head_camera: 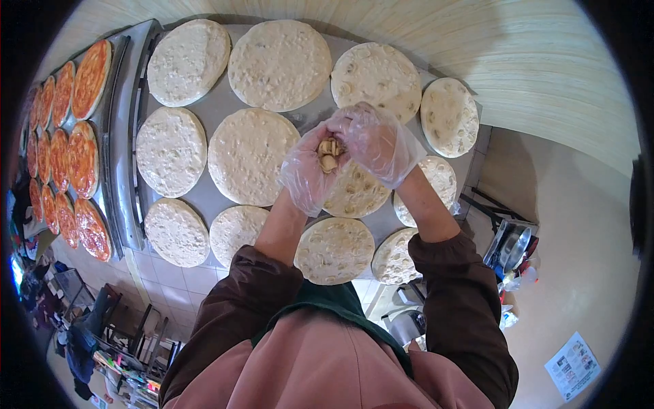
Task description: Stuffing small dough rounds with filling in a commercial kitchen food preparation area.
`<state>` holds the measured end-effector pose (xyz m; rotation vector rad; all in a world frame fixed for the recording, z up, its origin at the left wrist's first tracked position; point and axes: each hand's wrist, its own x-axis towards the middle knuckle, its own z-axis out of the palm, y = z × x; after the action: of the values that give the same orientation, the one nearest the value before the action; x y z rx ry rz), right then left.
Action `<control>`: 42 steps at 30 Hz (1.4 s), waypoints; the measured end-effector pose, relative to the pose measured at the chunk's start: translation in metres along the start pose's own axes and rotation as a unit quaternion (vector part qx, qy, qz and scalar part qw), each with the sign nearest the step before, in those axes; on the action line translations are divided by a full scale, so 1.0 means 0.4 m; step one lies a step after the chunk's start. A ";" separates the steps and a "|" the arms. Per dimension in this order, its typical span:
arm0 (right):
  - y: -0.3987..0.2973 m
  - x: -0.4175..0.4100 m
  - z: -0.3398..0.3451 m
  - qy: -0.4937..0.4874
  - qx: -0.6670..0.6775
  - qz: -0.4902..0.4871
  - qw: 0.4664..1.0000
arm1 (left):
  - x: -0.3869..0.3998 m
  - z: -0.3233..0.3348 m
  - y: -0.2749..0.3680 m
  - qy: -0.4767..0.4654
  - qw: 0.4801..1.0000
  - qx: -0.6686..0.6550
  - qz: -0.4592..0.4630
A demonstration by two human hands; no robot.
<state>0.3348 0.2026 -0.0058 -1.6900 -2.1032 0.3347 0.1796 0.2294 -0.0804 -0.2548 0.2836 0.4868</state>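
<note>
My left hand, in a clear plastic glove, is cupped around a small heap of pale sliced pieces, which look like mushroom slices. Close against its fingertips is my gloved right hand, fingers bent downward. Whether a slice is between those fingers is hidden. Both hands hover over round dough bases coated in white sauce. Partly under them, one base bears spaced slices, as does the base beyond and another at the far right. The large base left of my hands shows lumpy sauce.
The bases lie close together on a grey metal table. At left, a second table carries several red-sauced bases. A pale wood-grain wall borders the far side. A metal bowl stands at right.
</note>
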 end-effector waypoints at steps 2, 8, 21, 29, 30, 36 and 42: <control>0.004 -0.017 0.011 -0.017 -0.021 0.026 0.999 | -0.002 0.004 -0.004 0.036 0.999 0.024 -0.003; 0.189 -0.028 0.013 0.031 0.204 0.369 0.906 | 0.002 0.081 -0.025 0.102 0.994 0.018 -0.022; 0.157 0.082 0.007 0.028 0.010 0.313 0.949 | -0.006 0.089 0.016 0.040 0.997 -0.055 0.041; -0.037 -0.030 0.018 0.022 0.069 0.138 0.988 | 0.006 0.074 0.011 -0.006 0.998 -0.037 0.046; -0.041 -0.032 0.026 0.016 0.103 0.161 0.981 | 0.003 0.067 0.011 0.001 0.998 -0.036 0.042; -0.011 -0.040 0.005 -0.079 0.242 0.279 0.926 | -0.015 0.049 -0.004 0.032 0.999 -0.029 0.009; -0.032 -0.023 0.002 -0.053 0.174 0.290 0.939 | -0.002 0.060 0.001 0.037 0.998 0.037 0.024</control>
<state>0.3247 0.1907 -0.0026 -2.0590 -1.4438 0.9321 0.1838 0.2369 -0.0580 -0.1937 0.3793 0.5132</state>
